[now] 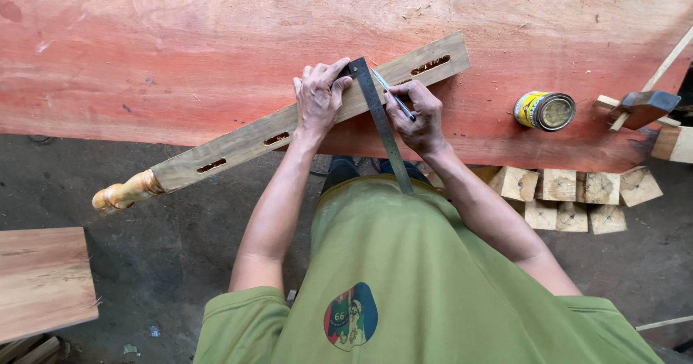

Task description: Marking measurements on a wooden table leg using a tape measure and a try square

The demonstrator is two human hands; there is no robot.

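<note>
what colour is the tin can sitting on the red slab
The tin can is yellow with dark bands and a dull metal lid, seen best in the head view.

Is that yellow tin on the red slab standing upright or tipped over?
Tipped over: the tin lies on its side on the slab, round end facing the camera.

I see the mortised rail (289, 122) lying slantwise on the desk (180, 46), the square (382, 122) across it, a tin (545, 111) and mallet (644, 106) to its right.
</note>
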